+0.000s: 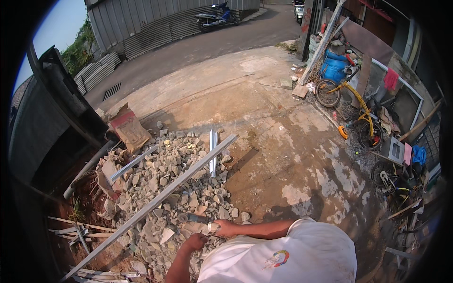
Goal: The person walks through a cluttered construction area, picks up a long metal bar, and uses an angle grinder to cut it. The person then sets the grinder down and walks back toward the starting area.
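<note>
My right hand [228, 228] is wrapped around the rear of an angle grinder [200, 218], whose round head points left over the rubble. Just below, my closed left hand [195, 241] has a dark cord [214, 236] at its fingers, running toward my right hand. A long grey metal channel [177, 183] slants across the rubble pile [155, 203], beyond both hands and apart from the grinder. Short metal profiles [213, 153] lie on the far side of the pile, and another short length [134, 163] rests at its left.
A torn cardboard bag [130, 129] sits behind the rubble. Along the right wall stand a yellow bicycle [357, 96], a blue drum [334, 66] and piled scrap. Wooden and metal strips [82, 231] lie at lower left. A blue motorbike [217, 18] is parked across the road.
</note>
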`<state>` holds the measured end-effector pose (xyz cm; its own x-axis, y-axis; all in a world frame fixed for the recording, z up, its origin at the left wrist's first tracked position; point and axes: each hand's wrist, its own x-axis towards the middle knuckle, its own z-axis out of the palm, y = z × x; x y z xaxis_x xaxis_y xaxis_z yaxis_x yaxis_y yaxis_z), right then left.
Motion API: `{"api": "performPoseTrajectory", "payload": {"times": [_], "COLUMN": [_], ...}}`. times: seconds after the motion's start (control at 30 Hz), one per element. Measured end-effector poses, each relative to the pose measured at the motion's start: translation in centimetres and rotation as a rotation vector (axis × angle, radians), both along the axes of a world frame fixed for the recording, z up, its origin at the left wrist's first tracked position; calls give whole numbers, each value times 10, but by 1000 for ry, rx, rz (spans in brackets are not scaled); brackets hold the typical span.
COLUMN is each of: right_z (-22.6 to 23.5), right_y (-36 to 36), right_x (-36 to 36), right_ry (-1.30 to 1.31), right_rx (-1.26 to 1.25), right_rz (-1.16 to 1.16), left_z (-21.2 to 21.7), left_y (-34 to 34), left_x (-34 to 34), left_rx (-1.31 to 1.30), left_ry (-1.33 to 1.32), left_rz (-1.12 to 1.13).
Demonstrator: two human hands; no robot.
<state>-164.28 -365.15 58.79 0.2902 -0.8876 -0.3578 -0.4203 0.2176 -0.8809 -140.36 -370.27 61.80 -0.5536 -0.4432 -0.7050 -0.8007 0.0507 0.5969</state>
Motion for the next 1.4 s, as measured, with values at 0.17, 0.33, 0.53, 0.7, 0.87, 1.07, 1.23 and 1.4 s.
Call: {"api": "performPoseTrajectory", "payload": {"times": [0.17,0.33,0.53,0.7,0.87,1.07,1.23,1.4], "right_z": [-15,-28,-37,-47,-21,20,11,7], "right_y": [-4,-8,-22,-22,-31,-45,-47,-31], "right_x": [-5,-6,-1,15,38,34,25,6], "right_ry": [-265,-479,-602,-615,-771,-770,-447,-117], "right_rx": [188,310,413,647,386,407,273,100], "right_rz": [-31,-196,-172,-45,-147,11,-31,46], "left_z": [7,49,42,5,-7,24,56,38], "left_y": [-10,11,26,31,52,47,43,63], "left_x": [10,24,60,63,81,73,68,96], "left_rx": [143,297,89,-191,-616,-770,-411,-108], "left_ry": [45,602,340,-446,-621,-523,-406,24], "left_rz": [492,782,38,-411,-102,181,-150,-101]}}
